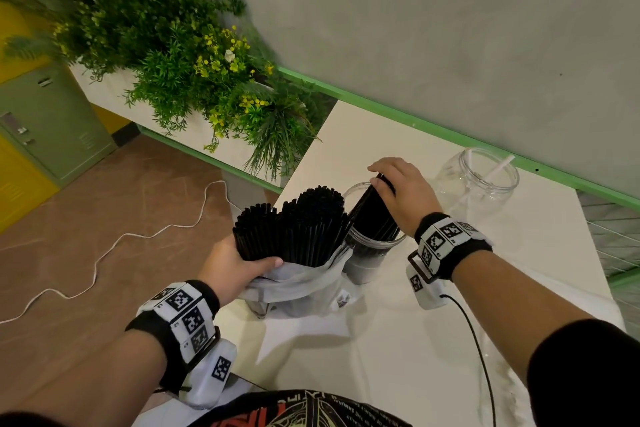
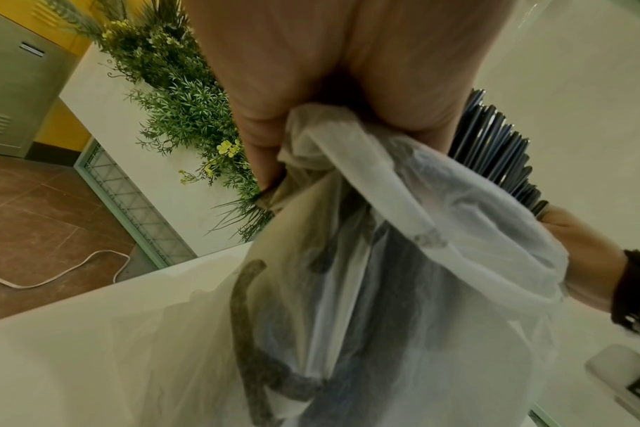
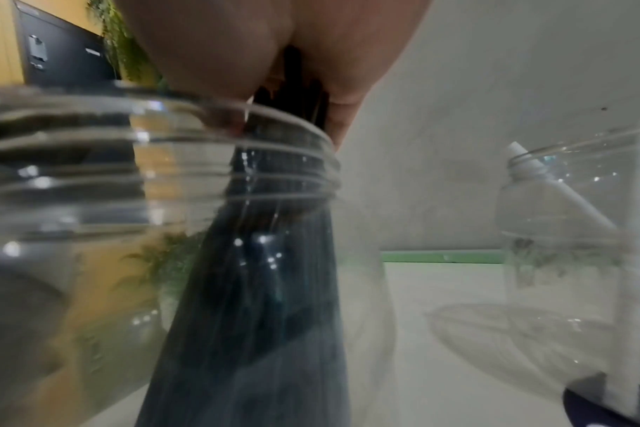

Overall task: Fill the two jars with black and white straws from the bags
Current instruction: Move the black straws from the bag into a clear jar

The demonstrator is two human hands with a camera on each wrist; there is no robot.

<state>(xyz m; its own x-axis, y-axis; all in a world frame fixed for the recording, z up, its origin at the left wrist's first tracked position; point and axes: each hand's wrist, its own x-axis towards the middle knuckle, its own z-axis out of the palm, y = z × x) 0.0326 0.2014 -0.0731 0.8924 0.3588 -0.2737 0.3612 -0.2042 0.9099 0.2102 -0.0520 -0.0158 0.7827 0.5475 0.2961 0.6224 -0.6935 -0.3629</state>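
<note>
A clear plastic bag (image 1: 301, 284) (image 2: 402, 274) full of black straws (image 1: 294, 218) stands on the white table (image 1: 398, 340). My left hand (image 1: 239, 267) grips the bag and straw bundle from the left side. Beside it stands a clear jar (image 1: 372, 246) (image 3: 165, 187) with black straws leaning inside. My right hand (image 1: 398, 191) holds a bunch of black straws (image 1: 372, 208) (image 3: 260, 289) at their top ends, lowered into that jar. A second clear jar (image 1: 479, 180) (image 3: 581, 231) at the back right holds two white straws (image 1: 500, 168).
Green plants (image 1: 194, 62) in a white planter stand left of the table's far corner. A grey wall with a green rail (image 1: 433, 128) runs behind. A white cable (image 1: 114, 243) lies on the brown floor. A black cord (image 1: 481, 350) trails from my right wrist.
</note>
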